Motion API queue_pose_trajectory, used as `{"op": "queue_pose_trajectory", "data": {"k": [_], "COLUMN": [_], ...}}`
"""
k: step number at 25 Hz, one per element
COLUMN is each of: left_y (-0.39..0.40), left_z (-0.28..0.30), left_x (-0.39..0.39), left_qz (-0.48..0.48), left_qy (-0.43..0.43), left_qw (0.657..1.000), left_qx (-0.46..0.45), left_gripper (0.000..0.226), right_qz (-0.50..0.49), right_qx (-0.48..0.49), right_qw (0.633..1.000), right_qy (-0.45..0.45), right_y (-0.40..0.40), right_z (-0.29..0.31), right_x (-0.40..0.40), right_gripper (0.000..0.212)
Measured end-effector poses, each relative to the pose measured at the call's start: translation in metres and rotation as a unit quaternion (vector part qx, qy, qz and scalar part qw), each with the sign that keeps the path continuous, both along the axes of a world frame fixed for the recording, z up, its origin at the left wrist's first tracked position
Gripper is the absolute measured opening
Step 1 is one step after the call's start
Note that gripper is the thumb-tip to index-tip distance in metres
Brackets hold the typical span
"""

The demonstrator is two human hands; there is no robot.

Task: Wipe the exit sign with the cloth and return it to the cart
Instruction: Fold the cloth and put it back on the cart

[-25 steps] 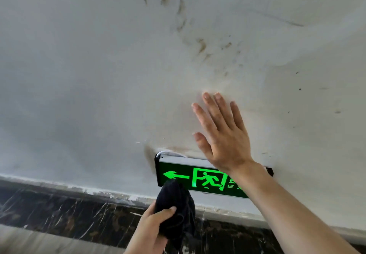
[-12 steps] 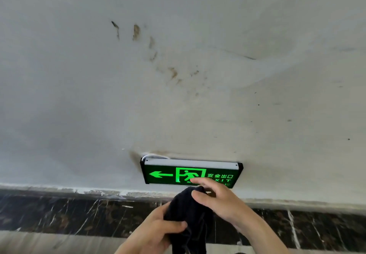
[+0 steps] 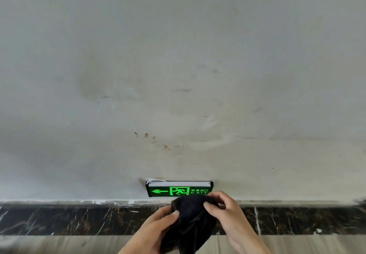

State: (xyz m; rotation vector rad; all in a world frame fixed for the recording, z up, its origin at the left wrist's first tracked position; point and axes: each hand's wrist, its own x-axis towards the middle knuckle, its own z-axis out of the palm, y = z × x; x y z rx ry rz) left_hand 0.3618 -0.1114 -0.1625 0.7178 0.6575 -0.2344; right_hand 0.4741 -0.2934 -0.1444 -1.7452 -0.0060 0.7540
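A lit green exit sign (image 3: 179, 190) with a white arrow and running figure is fixed low on the pale wall, just above the skirting. A dark, crumpled cloth (image 3: 193, 222) hangs in front of its lower edge, a little toward me. My left hand (image 3: 156, 228) grips the cloth's left side with the thumb on top. My right hand (image 3: 223, 212) pinches its upper right part. The cloth hides the sign's bottom middle edge. No cart is in view.
The stained white wall (image 3: 178, 75) fills most of the view, with brown marks (image 3: 154, 140) above the sign. A dark marble skirting (image 3: 79, 220) runs along its base, above pale floor (image 3: 59, 243).
My right hand left the wall above the sign and came down onto the cloth. The view has pulled back, so the sign looks smaller and lower.
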Motion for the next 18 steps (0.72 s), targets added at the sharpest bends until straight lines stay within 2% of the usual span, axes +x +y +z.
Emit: {"op": "queue_pose_trajectory", "data": {"k": [4, 8, 12, 16, 18], "left_y": [-0.023, -0.032, -0.028, -0.028, -0.026], "left_z": [0.088, 0.156, 0.194, 0.211, 0.215], "left_x": [-0.006, -0.021, -0.025, -0.034, -0.039], "left_qz": [-0.006, 0.019, 0.041, 0.074, 0.088], "left_qy": [0.005, -0.013, -0.040, -0.072, -0.078], "left_qw": [0.996, 0.990, 0.989, 0.989, 0.986], "left_qx": [0.085, 0.141, 0.133, 0.105, 0.114], "left_gripper": [0.049, 0.032, 0.019, 0.032, 0.032], "right_qz": [-0.025, -0.032, -0.027, -0.006, 0.006], "right_qx": [0.049, 0.107, 0.176, 0.205, 0.212], "right_qw": [0.998, 0.993, 0.982, 0.977, 0.975], "right_qy": [0.016, 0.037, 0.057, 0.058, 0.063], "right_y": [-0.020, -0.040, -0.044, -0.039, -0.034], "right_z": [0.079, 0.147, 0.186, 0.201, 0.202], "right_x": [-0.017, -0.024, -0.026, -0.030, -0.032], "right_gripper": [0.014, 0.013, 0.014, 0.014, 0.016]}}
